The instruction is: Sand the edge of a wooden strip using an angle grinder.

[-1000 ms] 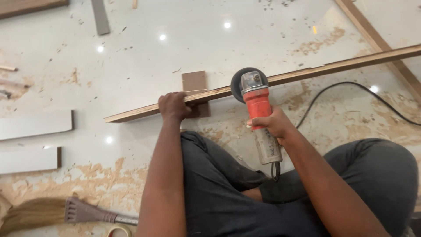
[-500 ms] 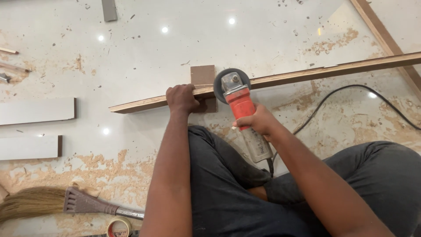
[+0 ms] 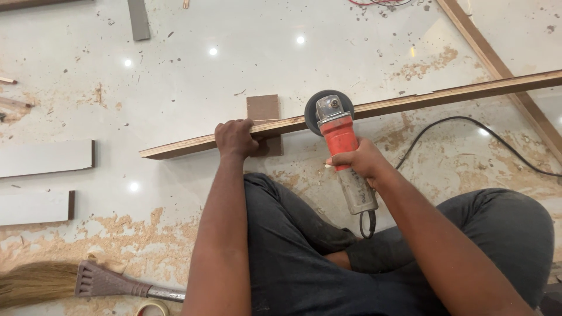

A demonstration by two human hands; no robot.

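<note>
Your right hand [image 3: 358, 161] is wrapped shut around the body of the red and grey corded angle grinder [image 3: 342, 152], fingers curled over the red housing just behind the metal gear head. Your left hand [image 3: 235, 138] is closed over the near edge of the long thin strip of light wood [image 3: 410, 104], pressing it down close to where it crosses the small brown square wooden block [image 3: 264, 110] beneath it.

The grinder's dark round disc [image 3: 316, 111] sits against the strip just right of the block, between your two hands. The tool looks dense and front-heavy, with a hard, smooth casing; judging by that, the mid-body hold you have is the balanced place, and the black power cord [image 3: 468, 126] trailing from its tail across the floor will tug if it snags.

The strip runs from below left to the upper right edge of view. It looks light and stiff along its length but thin enough to flex and chatter, so the hold nearest the disc seems the steadiest.

Around you, the pale glossy floor [image 3: 193, 76] is strewn with sawdust, likely slippery underfoot. Two white rectangular boards [image 3: 44, 158] lie at left, and a straw broom with a metal handle [image 3: 88, 284] lies at lower left.
</note>
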